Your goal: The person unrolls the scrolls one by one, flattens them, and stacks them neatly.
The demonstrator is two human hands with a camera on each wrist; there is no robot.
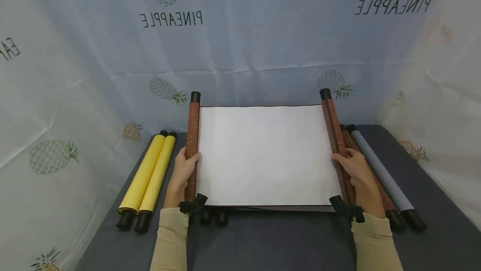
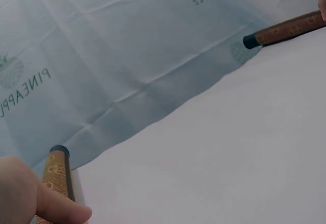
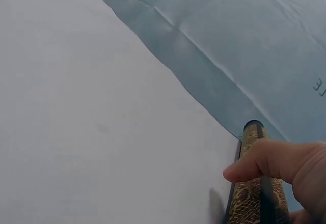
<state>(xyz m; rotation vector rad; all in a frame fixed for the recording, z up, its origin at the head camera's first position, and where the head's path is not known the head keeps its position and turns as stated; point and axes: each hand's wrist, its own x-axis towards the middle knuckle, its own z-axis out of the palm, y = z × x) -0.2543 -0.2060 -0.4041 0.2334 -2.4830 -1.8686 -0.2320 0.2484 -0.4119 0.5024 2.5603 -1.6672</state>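
An unrolled scroll with a blank white sheet (image 1: 264,154) is held up over the dark table (image 1: 263,241). My left hand (image 1: 184,170) grips its left brown patterned roller (image 1: 192,137), thumb on the sheet's edge. My right hand (image 1: 355,170) grips the right brown roller (image 1: 332,129). The left wrist view shows my thumb (image 2: 61,211) beside the roller (image 2: 57,173) and the far roller (image 2: 285,30) across the sheet (image 2: 219,147). In the right wrist view my thumb (image 3: 254,168) lies over the roller (image 3: 252,193) next to the sheet (image 3: 102,122).
Two rolled yellow scrolls (image 1: 148,175) lie on the table at the left. A grey rolled scroll (image 1: 379,170) and a brown one (image 1: 387,204) lie at the right. Dark roller ends (image 1: 214,216) show under the sheet. A pineapple-print cloth (image 1: 244,41) hangs behind and at both sides.
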